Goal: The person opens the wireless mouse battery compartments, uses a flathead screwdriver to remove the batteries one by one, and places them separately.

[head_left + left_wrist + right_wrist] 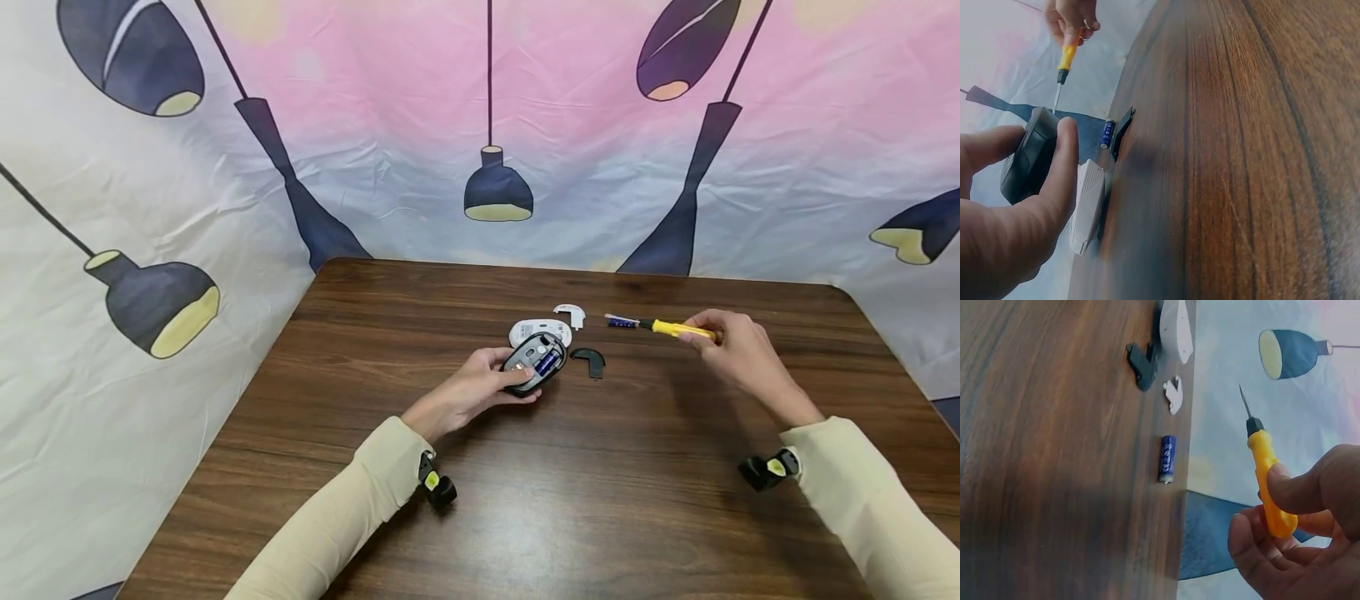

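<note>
My left hand (487, 383) grips a black computer mouse (517, 363), tilted with its underside up. Its battery bay is uncovered, and a blue battery (550, 362) lies inside. In my right hand (738, 350) is a yellow screwdriver (667, 327), pinched by the handle with its shaft pointing left toward the mouse. The tip is apart from the mouse. Below the shaft, a loose blue battery (1167, 459) lies on the table. A white mouse (528, 331) rests upside down just behind the black one.
Right of the mice lie a black battery cover (590, 362) and a white battery cover (572, 314). The brown wooden table (525, 500) ends at a printed cloth backdrop (420, 192) behind. A small camera sits on each wrist.
</note>
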Tool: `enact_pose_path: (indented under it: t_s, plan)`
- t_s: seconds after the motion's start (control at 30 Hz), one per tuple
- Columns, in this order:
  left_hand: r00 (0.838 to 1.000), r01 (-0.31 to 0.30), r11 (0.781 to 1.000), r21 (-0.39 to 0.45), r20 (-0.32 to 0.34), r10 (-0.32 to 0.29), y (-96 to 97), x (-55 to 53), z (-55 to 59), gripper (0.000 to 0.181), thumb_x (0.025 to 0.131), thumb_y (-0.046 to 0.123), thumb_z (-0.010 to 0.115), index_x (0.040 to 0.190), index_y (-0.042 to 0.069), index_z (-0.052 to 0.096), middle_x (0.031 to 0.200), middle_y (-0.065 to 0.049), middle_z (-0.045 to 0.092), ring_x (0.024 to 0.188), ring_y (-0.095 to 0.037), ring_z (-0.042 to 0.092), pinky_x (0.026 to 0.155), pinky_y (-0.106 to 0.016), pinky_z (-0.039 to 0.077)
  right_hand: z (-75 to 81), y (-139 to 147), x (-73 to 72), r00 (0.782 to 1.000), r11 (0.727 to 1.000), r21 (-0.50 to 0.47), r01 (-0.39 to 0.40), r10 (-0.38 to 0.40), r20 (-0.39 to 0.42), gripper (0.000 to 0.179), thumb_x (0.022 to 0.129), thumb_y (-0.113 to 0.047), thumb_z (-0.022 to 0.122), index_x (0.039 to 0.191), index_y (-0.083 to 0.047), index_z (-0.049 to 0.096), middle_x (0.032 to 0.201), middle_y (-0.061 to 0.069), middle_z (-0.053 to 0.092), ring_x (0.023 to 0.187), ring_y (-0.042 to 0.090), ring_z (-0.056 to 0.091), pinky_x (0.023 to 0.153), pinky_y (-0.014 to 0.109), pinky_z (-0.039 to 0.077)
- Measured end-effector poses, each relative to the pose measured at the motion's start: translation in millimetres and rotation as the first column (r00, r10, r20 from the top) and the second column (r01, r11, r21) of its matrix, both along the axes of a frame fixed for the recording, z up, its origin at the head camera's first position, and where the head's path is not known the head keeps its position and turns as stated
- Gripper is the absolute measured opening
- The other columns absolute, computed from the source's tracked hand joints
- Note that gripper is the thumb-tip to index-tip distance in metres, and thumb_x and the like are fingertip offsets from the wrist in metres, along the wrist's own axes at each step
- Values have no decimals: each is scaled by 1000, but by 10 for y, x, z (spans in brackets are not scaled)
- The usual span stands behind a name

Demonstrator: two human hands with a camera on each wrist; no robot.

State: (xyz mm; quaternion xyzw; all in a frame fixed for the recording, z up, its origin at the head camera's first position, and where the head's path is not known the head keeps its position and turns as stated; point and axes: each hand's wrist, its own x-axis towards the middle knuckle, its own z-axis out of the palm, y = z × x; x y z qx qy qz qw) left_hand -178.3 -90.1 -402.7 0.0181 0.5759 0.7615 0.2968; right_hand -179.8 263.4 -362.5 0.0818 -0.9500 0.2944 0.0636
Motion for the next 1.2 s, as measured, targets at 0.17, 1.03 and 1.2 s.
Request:
enact_pose_path:
  t_s: [0.17,1.03,1.2]
  plan:
    - [1000,-21,1000,-4,-12,21,-3,-12,-9,47,100,-7,56,143,-13,39,136,-29,48,120,-44,57,103,-50,52,53,-73,-10,999,999,-15,-44,44,-33,24,100,-16,67,108,6,69,88,19,68,62,20,49,50,26,38]
    - [996,-87,996,-27,-15,87,28,-65,-32,43,101,0,60,138,-13,44,133,-25,55,107,-24,63,104,-46,52,356,-505,-11,934,960,28,-280,279,-225,8,96,-5,70,104,-2,71,85,6,63,60,14,45,50,23,36]
    - [996,-88,995,-50,-14,88,22,-71,-26,40,101,2,61,136,-12,47,131,-24,57,99,-21,65,101,-42,55,407,-546,-18,924,953,51,-300,304,-232,8,97,-5,69,104,-4,72,83,3,62,61,15,45,51,24,37]
